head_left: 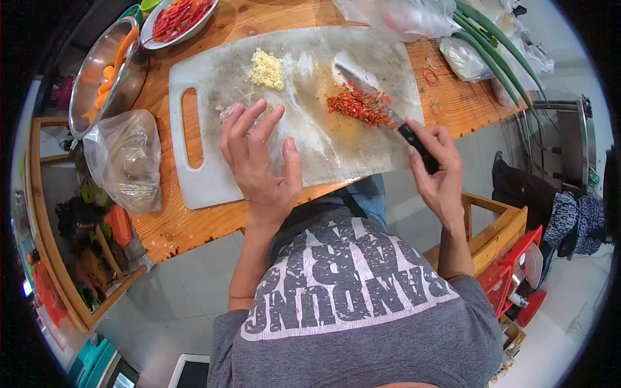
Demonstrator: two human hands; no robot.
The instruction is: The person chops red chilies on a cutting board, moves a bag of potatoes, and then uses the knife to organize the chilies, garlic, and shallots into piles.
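On a worn white cutting board (226, 165) lie a heap of chopped red chili (354, 110) and a smaller pile of minced garlic (266, 70). My right hand (438, 169) is closed round the black handle of a knife (370, 89), its blade pointing up and left over the chili. My left hand (262, 155) hovers over the board's near left part, below the garlic, fingers spread and holding nothing. A little pale residue shows beside its fingertips.
At the left stand a metal bowl (123, 90) with carrots and a knotted plastic bag (126, 161). A white bowl of red chilies (178, 22) is at the top. Green onions (495, 55) and plastic bags lie on the wooden table's (174, 229) right end.
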